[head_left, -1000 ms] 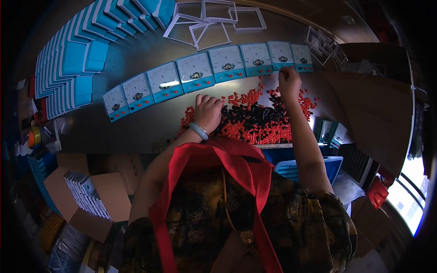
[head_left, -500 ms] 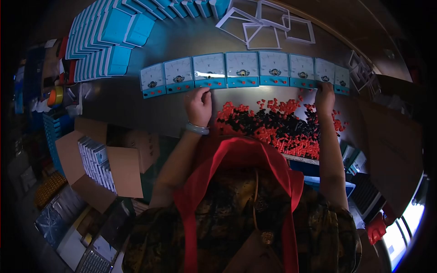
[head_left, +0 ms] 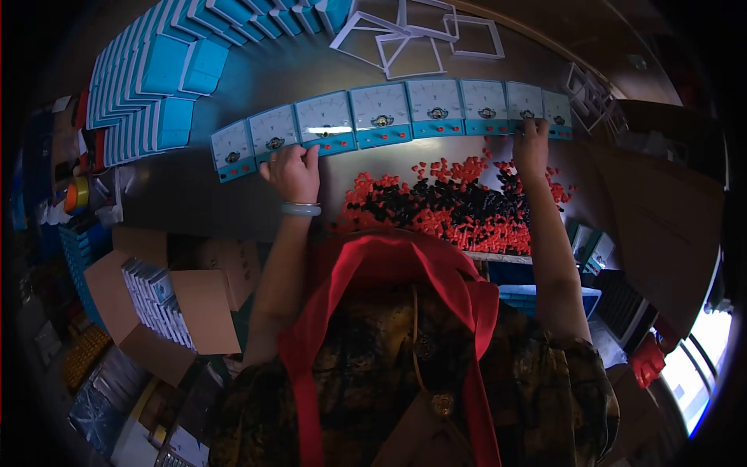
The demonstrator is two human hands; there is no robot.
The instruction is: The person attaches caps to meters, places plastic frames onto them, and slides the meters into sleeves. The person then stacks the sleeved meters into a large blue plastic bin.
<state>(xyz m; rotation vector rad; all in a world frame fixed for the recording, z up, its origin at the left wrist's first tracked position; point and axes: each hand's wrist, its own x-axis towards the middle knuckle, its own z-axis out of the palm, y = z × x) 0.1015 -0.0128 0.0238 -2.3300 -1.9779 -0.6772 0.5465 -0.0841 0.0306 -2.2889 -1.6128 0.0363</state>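
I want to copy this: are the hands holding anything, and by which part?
I can't tell: the left hand and right hand are at the meters' lower parts, but any grip is unclear.

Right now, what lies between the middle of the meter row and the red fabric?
Bare tabletop, then a heap of red and black pieces, in the head view.

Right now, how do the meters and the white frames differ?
The meters have dial faces above blue bases; the white frames are hollow outlines. The meters sit side by side in a gently curved row, while the white frames overlap at odd angles. The meters carry small red parts along their bases; the white frames show none. Both lie on the same table.
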